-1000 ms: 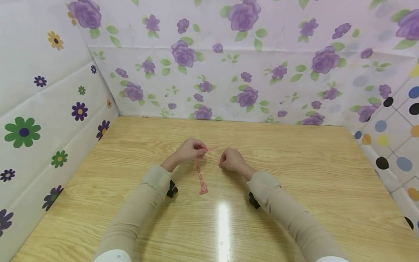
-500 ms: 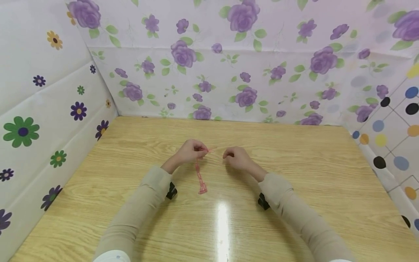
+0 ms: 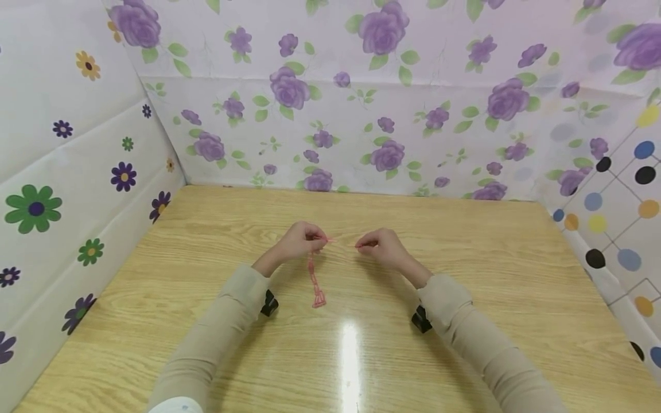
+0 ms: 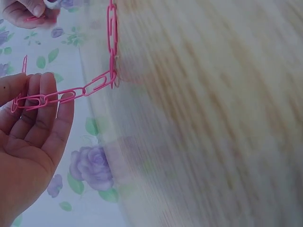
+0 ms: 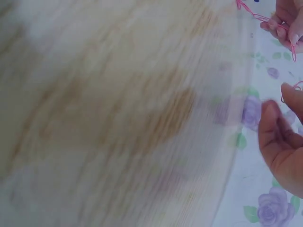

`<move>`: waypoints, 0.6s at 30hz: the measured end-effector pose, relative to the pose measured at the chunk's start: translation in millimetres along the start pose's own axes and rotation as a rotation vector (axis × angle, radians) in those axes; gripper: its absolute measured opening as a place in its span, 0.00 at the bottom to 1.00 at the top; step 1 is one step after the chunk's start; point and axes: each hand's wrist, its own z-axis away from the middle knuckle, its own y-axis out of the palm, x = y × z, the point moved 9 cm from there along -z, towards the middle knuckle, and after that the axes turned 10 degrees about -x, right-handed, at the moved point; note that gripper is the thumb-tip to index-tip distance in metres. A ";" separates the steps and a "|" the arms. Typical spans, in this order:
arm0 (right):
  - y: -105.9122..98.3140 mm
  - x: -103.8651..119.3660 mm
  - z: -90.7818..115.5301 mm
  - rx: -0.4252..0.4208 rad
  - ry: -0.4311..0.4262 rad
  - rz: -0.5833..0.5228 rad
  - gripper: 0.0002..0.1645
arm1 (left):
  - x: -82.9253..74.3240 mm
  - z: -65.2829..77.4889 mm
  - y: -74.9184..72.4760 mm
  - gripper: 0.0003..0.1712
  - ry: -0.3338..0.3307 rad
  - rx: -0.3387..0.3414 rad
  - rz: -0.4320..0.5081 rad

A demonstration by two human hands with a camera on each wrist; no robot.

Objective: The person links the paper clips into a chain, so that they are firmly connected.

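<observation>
A chain of linked pink paper clips (image 4: 71,93) runs across the fingers of my left hand (image 3: 299,240). Thumb and fingers pinch it near one end, where a single clip (image 4: 24,64) sticks up past the thumb. The rest of the chain (image 3: 313,279) hangs down to the tabletop, its far end bunched there. A short gap to the right, my right hand (image 3: 386,248) pinches a separate pink paper clip (image 5: 298,86), partly covered by the thumb. The two hands are apart, and the right hand's clip does not touch the chain.
A light wooden table (image 3: 232,218) lies under both hands. Behind it stands a wall covering with purple roses (image 3: 289,86); flowered and dotted coverings close the left and right sides. A black wrist device (image 3: 269,303) sits under the left cuff, another (image 3: 421,319) under the right.
My right hand has moved away from the left, rightward, and its fingers have turned and extended toward the left around a clip. The left hand and the chain have hardly moved.
</observation>
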 end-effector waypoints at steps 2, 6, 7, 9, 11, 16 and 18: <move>0.4 -1.4 -0.1 -0.010 0.022 -0.009 0.09 | 0.0 -0.2 -0.2 0.10 -0.004 -0.001 -0.003; 0.6 -1.0 -1.7 -0.059 0.015 0.005 0.08 | -0.9 -0.4 0.7 0.11 -0.016 0.006 0.001; 0.2 -0.8 -2.5 -0.078 0.012 0.014 0.07 | -1.8 -0.4 1.0 0.11 -0.016 0.011 0.007; -0.9 -0.1 -4.0 -0.114 0.009 0.037 0.03 | -8.0 1.1 1.5 0.11 -0.019 0.024 0.023; -1.5 0.5 -5.8 -0.149 0.010 0.052 0.05 | -17.5 3.7 1.9 0.10 -0.027 0.040 0.044; 1.2 9.4 -9.2 -0.213 -0.032 0.092 0.05 | -12.4 0.4 8.9 0.11 -0.025 0.065 0.061; 3.3 14.0 -9.4 -0.225 -0.047 0.105 0.04 | -3.8 -3.4 13.1 0.12 -0.013 0.070 0.051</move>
